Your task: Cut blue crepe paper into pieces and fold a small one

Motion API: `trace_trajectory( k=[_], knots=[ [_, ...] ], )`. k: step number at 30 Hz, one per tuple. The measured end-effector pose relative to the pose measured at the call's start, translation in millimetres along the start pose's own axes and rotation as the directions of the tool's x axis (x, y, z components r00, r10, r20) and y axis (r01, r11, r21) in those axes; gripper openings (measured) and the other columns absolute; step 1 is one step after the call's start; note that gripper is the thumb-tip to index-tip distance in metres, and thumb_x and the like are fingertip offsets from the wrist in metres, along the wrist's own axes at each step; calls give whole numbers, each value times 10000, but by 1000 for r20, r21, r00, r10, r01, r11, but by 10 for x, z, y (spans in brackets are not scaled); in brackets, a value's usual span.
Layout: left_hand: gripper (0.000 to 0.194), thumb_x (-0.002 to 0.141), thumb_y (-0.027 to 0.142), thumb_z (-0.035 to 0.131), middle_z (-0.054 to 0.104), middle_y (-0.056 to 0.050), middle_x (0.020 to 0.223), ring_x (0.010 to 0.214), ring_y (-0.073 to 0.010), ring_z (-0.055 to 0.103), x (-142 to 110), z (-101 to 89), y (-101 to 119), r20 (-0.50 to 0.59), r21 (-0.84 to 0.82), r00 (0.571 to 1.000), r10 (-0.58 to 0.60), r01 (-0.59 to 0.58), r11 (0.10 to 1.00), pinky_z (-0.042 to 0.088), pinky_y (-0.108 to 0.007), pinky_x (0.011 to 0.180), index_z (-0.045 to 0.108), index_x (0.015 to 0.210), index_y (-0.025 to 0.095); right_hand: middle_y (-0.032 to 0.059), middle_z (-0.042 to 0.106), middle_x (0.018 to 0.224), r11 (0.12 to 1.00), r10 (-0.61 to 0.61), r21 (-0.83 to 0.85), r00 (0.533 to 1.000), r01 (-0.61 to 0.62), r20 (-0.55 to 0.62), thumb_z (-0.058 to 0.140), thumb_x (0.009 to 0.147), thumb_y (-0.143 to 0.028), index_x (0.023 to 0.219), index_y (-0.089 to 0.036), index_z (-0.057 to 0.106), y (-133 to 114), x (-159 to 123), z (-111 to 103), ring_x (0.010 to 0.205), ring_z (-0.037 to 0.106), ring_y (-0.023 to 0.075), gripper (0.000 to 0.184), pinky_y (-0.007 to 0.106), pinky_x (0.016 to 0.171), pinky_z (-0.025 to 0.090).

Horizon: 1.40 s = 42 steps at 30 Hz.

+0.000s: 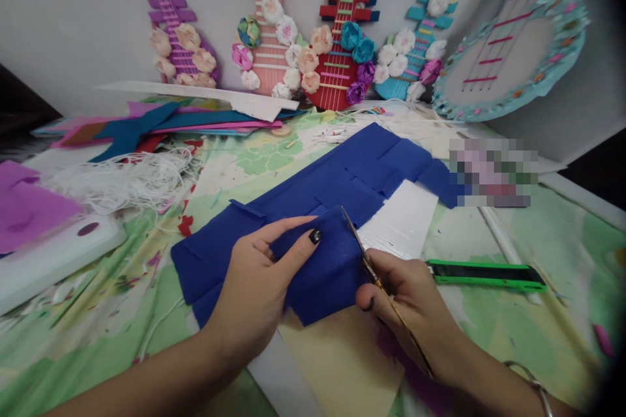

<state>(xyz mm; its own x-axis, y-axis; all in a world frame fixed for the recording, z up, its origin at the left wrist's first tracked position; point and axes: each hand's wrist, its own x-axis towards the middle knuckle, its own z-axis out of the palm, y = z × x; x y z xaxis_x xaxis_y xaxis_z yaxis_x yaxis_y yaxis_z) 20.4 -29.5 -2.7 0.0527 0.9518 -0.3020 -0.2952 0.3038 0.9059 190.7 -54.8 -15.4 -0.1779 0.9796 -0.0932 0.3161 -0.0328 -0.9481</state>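
Observation:
My left hand [267, 273] pinches a piece of dark blue crepe paper [325, 273] between thumb and fingers, holding it above the table. In my right hand [408, 303] is a pair of scissors [370, 270] with gold-coloured handles. Its blades lie along the right edge of the blue piece, pointing away from me. A larger sheet of the same blue paper [313, 176] spreads out behind, with folded flaps and a ragged near edge. Below my hands lies a cream-coloured sheet [342, 352], with purple paper [420, 378] partly under my right hand.
A green utility knife [489, 275] lies right of my right hand, near a white board [403, 218]. Tangled white string [127, 176] and a white glue-gun-like object [59, 260] are at left. Decorated paper guitars [337, 71] lean along the wall.

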Motion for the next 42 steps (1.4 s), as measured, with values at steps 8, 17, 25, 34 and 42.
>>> trace_trajectory(
  k=[8, 17, 25, 34, 42],
  knots=[
    [359, 697, 324, 781, 741, -37, 763, 678, -211, 710, 8, -21, -9, -2, 49, 1000, 31, -31, 998, 599, -308, 644, 699, 1032, 223, -42, 407, 483, 999, 11, 32, 1000, -11, 9, 608, 689, -708, 639, -178, 551, -21, -1, 10, 453, 352, 91, 536, 211, 393, 273],
    [379, 686, 337, 789, 744, -46, 810, 695, -215, 710, 15, -46, -36, -35, 82, 996, 81, -78, 994, 600, -316, 650, 700, 1035, 219, -56, 383, 519, 999, -43, -24, 999, 44, 19, 654, 755, -554, 610, -178, 495, 40, 3, -6, 489, 312, 78, 433, 203, 428, 249],
    [371, 683, 339, 788, 746, -58, 816, 683, -208, 711, 23, -32, -47, -50, 75, 994, 98, -94, 993, 600, -311, 647, 710, 1020, 205, -53, 408, 501, 999, -14, 32, 1000, 14, 12, 686, 735, -520, 610, -185, 502, 16, 8, 14, 461, 374, 81, 402, 190, 401, 274],
    [367, 676, 314, 791, 742, -57, 797, 671, -205, 709, 20, -22, -46, -48, 27, 996, 73, -72, 997, 604, -313, 643, 711, 1013, 192, -64, 410, 459, 1000, -11, 20, 1000, 11, 0, 692, 741, -489, 602, -190, 496, 41, 9, 17, 413, 373, 72, 383, 187, 380, 271],
    [391, 673, 339, 791, 735, -51, 784, 670, -214, 706, 23, -32, -56, -65, 51, 994, 86, -82, 995, 604, -331, 634, 707, 1031, 206, -67, 404, 469, 999, 11, 40, 1000, -11, 9, 683, 737, -515, 612, -188, 504, 44, 6, 23, 412, 354, 67, 393, 191, 382, 265]
  ],
)
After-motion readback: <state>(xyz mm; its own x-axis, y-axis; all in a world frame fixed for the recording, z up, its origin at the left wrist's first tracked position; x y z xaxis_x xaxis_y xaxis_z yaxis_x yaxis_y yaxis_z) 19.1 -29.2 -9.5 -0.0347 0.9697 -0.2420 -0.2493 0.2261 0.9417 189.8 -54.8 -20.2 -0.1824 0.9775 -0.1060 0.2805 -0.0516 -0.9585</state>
